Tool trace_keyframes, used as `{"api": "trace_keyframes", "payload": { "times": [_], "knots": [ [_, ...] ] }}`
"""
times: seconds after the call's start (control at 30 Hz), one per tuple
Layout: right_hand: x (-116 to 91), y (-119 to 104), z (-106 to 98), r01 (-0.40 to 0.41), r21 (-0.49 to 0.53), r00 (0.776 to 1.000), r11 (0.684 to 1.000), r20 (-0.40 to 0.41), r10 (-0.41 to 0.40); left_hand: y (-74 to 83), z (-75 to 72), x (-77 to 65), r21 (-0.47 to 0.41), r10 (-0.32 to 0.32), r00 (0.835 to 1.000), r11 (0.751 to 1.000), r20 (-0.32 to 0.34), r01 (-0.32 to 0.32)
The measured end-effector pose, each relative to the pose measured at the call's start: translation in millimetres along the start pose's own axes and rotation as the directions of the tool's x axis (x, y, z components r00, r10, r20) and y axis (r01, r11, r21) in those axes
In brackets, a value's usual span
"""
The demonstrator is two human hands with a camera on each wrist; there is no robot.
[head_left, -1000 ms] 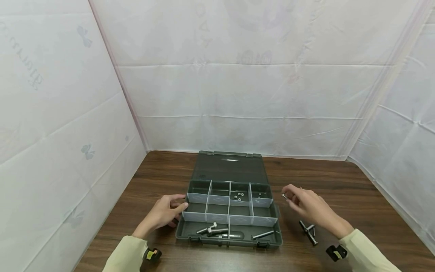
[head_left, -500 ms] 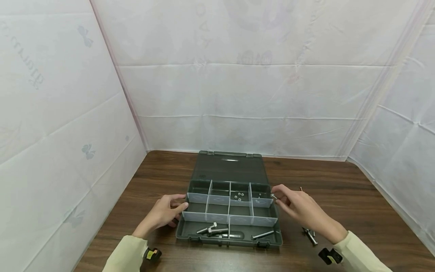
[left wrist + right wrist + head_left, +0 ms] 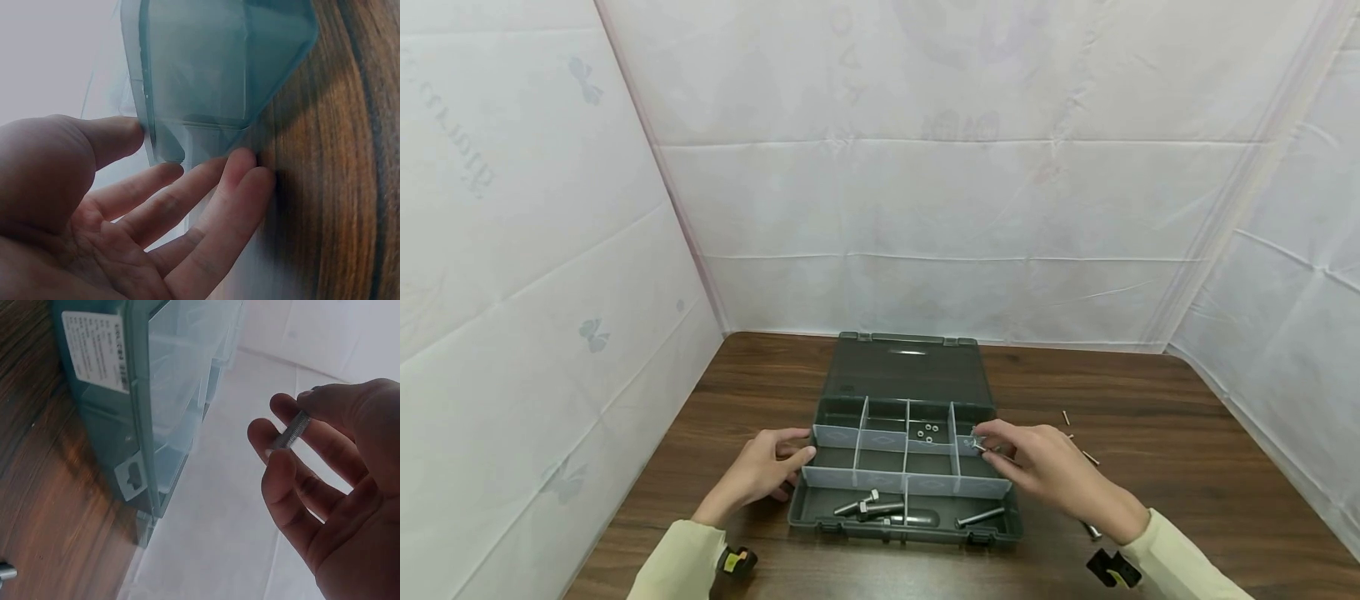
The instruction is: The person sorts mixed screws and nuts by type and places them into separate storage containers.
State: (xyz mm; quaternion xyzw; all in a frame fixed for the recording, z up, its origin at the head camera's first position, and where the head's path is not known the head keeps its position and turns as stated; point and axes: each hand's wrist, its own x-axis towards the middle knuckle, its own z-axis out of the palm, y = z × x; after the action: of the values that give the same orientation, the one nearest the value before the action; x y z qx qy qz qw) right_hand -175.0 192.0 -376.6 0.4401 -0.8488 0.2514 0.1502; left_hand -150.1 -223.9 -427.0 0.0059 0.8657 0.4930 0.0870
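by the right hand [image 3: 1048, 467], a slim, threaded metal screw [image 3: 291, 430] is pinched over the right-hand compartments of a translucent, grey plastic box [image 3: 940, 502]. its smooth left wall is touched by the left hand [image 3: 762, 464], fingers parted.

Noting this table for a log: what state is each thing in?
Dark translucent plastic box: open
Dark translucent plastic lid: swung back
Small silver metal nuts: lying loose, back row
Large silver metal bolts: lying in front-left compartment
Long silver metal bolt: lying in front-right compartment
Small silver threaded screw: pinched in right hand
Left hand: touching the box
Loose silver metal screws: lying on brown wooden table
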Motion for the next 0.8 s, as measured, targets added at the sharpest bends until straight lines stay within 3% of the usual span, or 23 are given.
{"api": "trace_keyframes", "payload": {
  "times": [0.23,0.63,0.8],
  "knots": [
    [1.8,-6.2,2.5,0.057,-0.059,0.998,0.997,-0.021,-0.058,-0.5,0.1,-0.1,0.001,-0.003,1.0,1.0,-0.002,0.003],
    [4.4,-14.6,8.2,0.137,-0.023,0.989,0.99,-0.051,-0.138,1.2,0.9,-0.2,0.006,-0.02,1.0,1.0,-0.021,0.02],
    [3.3,-15.3,10.9,0.139,0.01,0.99,0.99,-0.016,-0.139,0.9,0.8,-0.1,0.002,-0.018,1.0,1.0,-0.021,0.018]
  ]
}}
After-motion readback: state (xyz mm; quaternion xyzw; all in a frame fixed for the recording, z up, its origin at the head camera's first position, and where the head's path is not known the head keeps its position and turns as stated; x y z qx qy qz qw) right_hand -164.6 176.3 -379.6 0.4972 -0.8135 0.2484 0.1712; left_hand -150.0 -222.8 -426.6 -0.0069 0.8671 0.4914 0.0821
